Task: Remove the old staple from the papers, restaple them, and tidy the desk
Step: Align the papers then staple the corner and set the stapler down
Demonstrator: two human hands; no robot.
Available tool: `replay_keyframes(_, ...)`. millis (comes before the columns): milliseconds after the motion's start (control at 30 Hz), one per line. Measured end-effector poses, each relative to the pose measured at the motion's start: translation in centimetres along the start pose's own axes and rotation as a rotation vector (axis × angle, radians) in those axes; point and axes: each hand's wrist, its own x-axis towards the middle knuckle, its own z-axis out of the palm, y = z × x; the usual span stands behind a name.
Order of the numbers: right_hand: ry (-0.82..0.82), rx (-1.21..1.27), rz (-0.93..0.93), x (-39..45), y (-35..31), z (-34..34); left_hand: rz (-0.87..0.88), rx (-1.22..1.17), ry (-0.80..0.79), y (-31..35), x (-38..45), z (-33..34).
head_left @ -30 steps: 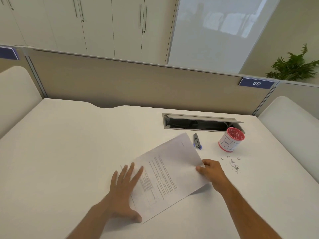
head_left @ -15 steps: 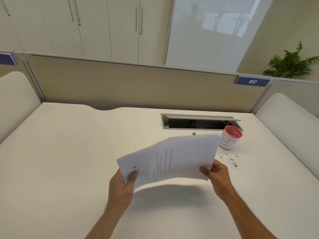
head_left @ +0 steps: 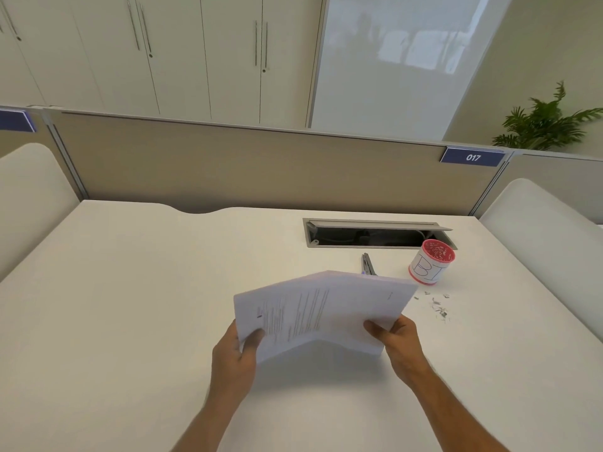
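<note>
Both hands up off the white desk (head_left: 137, 314), holding the papers (head_left: 321, 313) in the air over the near-centre of the desk. Left hand (head_left: 233, 357) pinches the lower-left corner, thumb on top of the printed side, other fingers hidden under the sheets. Right hand (head_left: 399, 340) grips the lower-right edge the same way, thumb on top. Stack is bowed upward along a ridge running from the top edge down to the bottom middle, so the 2 halves slope away toward each hand. Printed text lines run across the left half; small mark near the upper-right corner, too small to read. Shadow of the sheets falls on the desk right below them. Stapler (head_left: 368, 265) lies on the desk just beyond the top edge of the papers, near end hidden behind them. Right of it stands a red-rimmed cup (head_left: 430, 263) with a white label hand-lettered "BI", just in front of the open cable tray (head_left: 375, 234) set into the desk. Loose staple bits (head_left: 439, 308) scattered on the desk near the cup, just right of the papers' right edge. Beige partition (head_left: 248, 168) behind carries a blue tag (head_left: 472, 157) reading 017; plant (head_left: 545, 120) beyond it at far right.
</note>
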Motion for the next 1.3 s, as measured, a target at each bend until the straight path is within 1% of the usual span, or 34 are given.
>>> replay_keyframes(67,-0.007,-0.018,0.011,0.0,-0.4,-0.1,0.024,0.025,0.017,0.6,0.0,-0.1)
replay_keyframes(167,-0.073,-0.021,0.038,-0.1,-1.7,-0.3,0.048,0.078,0.037,1.8,0.4,-0.4)
replay_keyframes(200,-0.046,-0.106,0.017,-0.2,-2.3,-0.4,0.053,0.103,0.027,2.0,0.7,-0.6)
replay_keyframes(233,0.030,-0.266,-0.037,-0.2,-3.0,-0.4,0.049,0.134,0.004,2.3,1.0,-0.7)
replay_keyframes(267,0.111,-0.439,-0.123,-0.2,-4.0,-0.4,0.041,0.165,-0.033,2.6,1.3,-0.9)
replay_keyframes(300,0.161,-0.567,-0.256,-0.2,-5.3,-0.3,0.030,0.206,-0.080,2.9,1.6,-1.1)
replay_keyframes(333,0.155,-0.651,-0.418,-0.3,-6.8,-0.1,0.026,0.255,-0.131,3.3,1.9,-1.3)
replay_keyframes(367,0.097,-0.707,-0.568,-0.4,-8.5,0.3,0.031,0.308,-0.187,3.8,2.2,-1.3)
replay_keyframes(400,-0.004,-0.755,-0.650,-0.7,-10.3,0.9,0.041,0.349,-0.247,4.3,2.3,-1.3)
replay_keyframes(433,-0.130,-0.783,-0.651,-1.2,-12.1,1.8,0.050,0.377,-0.304,4.9,2.3,-1.2)
replay_keyframes(500,-0.375,-0.805,-0.525,-2.0,-14.3,3.8,0.074,0.409,-0.396,6.2,2.3,-0.8)
replay_keyframes(533,-0.457,-0.832,-0.456,-2.3,-14.7,4.7,0.086,0.418,-0.431,6.7,2.3,-0.5)
replay_keyframes(600,-0.524,-0.893,-0.362,-2.5,-14.6,6.1,0.111,0.426,-0.483,7.5,2.2,-0.2)
replay_keyframes(667,-0.499,-0.914,-0.316,-2.4,-14.2,6.8,0.119,0.435,-0.519,7.9,2.2,-0.1)
replay_keyframes(767,-0.469,-0.885,-0.280,-2.0,-13.9,6.9,0.128,0.466,-0.544,8.1,2.4,-0.3)
replay_keyframes(867,-0.450,-0.822,-0.272,-2.0,-13.9,6.6,0.118,0.462,-0.556,8.6,3.0,-0.9)
replay_keyframes(967,-0.371,-0.704,-0.261,-1.8,-14.5,5.8,0.092,0.438,-0.543,9.0,4.1,-2.0)
replay_keyframes(1033,-0.314,-0.577,-0.247,-1.7,-15.1,5.0,0.063,0.351,-0.514,9.1,4.9,-2.9)
replay_keyframes(1167,-0.257,-0.331,-0.210,-1.8,-15.7,4.0,0.018,0.045,-0.368,9.4,5.3,-3.6)
replay_keyframes(1233,-0.221,-0.268,-0.186,-1.8,-15.5,3.8,-0.025,-0.133,-0.302,9.6,4.9,-3.2)
replay_keyframes(1300,-0.180,-0.234,-0.148,-1.6,-14.9,3.8,-0.082,-0.260,-0.242,9.6,4.7,-2.5)
